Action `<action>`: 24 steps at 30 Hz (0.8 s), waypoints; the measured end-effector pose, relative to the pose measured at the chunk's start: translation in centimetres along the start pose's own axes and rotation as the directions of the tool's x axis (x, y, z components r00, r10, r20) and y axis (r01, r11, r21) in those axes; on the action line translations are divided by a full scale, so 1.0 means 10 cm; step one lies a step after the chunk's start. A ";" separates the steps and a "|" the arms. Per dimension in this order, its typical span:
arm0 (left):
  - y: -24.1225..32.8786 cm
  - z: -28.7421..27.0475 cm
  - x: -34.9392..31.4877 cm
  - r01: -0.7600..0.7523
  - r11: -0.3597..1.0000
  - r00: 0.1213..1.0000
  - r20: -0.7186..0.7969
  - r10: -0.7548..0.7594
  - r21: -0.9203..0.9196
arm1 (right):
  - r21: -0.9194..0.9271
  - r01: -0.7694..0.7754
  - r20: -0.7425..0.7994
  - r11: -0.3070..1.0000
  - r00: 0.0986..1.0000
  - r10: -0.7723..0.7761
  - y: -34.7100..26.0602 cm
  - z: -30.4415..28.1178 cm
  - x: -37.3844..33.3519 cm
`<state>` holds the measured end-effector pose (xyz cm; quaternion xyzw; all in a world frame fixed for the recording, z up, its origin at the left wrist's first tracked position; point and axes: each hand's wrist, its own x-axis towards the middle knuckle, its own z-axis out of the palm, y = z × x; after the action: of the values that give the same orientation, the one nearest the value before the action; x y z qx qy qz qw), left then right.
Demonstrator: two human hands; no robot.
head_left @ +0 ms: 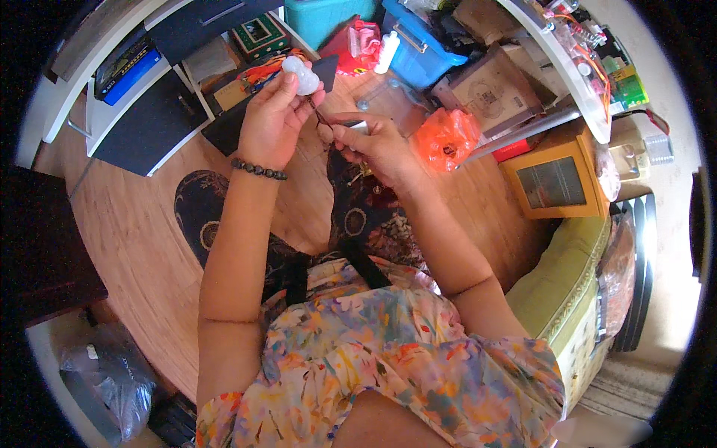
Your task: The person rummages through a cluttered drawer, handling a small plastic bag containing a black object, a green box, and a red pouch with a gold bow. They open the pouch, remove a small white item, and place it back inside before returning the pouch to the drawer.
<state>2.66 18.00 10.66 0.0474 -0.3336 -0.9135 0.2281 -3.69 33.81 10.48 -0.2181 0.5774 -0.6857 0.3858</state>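
Carefully, we are holding a rounded white piece (302, 75) in the upper middle of the frame, gripping it between the thumb and bent fingers of our left hand (272, 112). Below it, a thin dark cord (317, 113) is hanging toward a small tan bead (326, 134). Our right hand (381, 149) is curling beside the bead, its thumb and fingers pinching a small pale object (358, 128); we cannot tell what kind it is.

The white piece is looking smooth and hard, so we are judging it light enough for fingertips, perhaps slippery, and possibly brittle if dropped. Its broad body is offering the safest hold, with the thumb on one face and fingers behind. The cord is seeming soft and limp, better pinched close to the bead.

At the upper left, a drawer (224, 128) is standing open, containing a green box (258, 36), a tan packet (233, 92) and orange material (276, 72). A teal bin (325, 15) is sitting at the top edge, its contents hidden from us. Right of it, a blue tub (418, 58) is leaning, and a white bottle (387, 52) is standing just beside it. Toward the upper right, an orange bag (447, 138) is bunching near a cardboard box (489, 93); we are not making out what is inside either.
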 end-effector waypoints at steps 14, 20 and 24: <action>0.15 -0.04 -0.09 0.153 0.947 0.985 0.039 -0.171 0.283 | -0.237 0.207 -0.123 0.949 0.963 -0.240 0.00 -0.21 0.10; 0.09 -0.08 -0.13 0.288 0.823 0.925 0.080 -0.371 0.490 | -0.042 0.033 -0.078 0.999 0.996 -0.037 -0.18 -0.16 0.12; 0.06 -0.08 -0.17 0.334 0.721 0.880 0.073 -0.469 0.607 | 0.017 -0.116 0.026 0.993 0.993 0.115 -0.19 -0.24 0.15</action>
<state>4.62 17.85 10.28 0.0838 -0.5995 -0.7949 -0.0407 -6.88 34.17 11.50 -0.1894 0.5776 -0.6648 0.4342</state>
